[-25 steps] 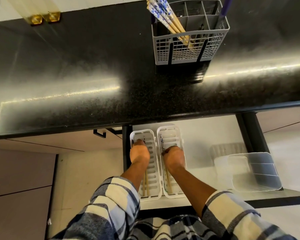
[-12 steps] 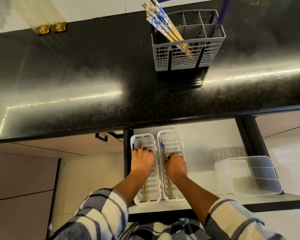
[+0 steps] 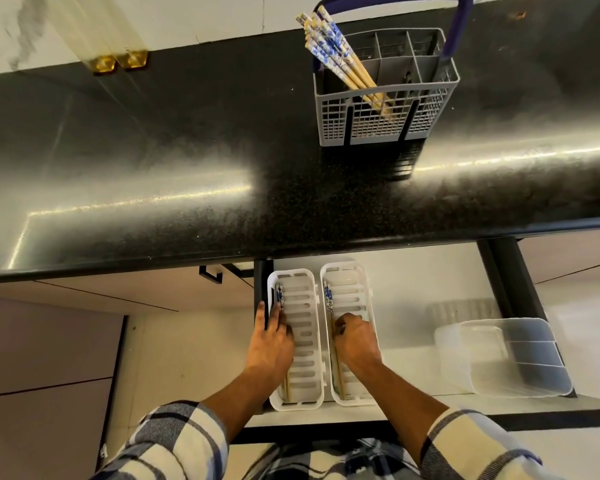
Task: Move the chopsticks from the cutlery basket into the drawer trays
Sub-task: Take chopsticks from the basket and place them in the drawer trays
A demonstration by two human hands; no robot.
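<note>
Lower frame: open white drawer (image 3: 413, 271). Left hand (image 3: 272, 341), fingers extended, rests on chopsticks in left tray (image 3: 310, 344); right hand (image 3: 355, 337), fingers curled (grip unclear), over right tray (image 3: 359, 282). Mid-frame: black speckled countertop (image 3: 187, 150). Upper right: cutlery basket (image 3: 430, 112) holding remaining chopsticks (image 3: 329, 46).

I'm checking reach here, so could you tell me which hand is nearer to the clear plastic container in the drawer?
Right. The right hand rests in the right tray, the tray nearer the clear plastic container. The left hand is over the left tray, farther away.
</note>
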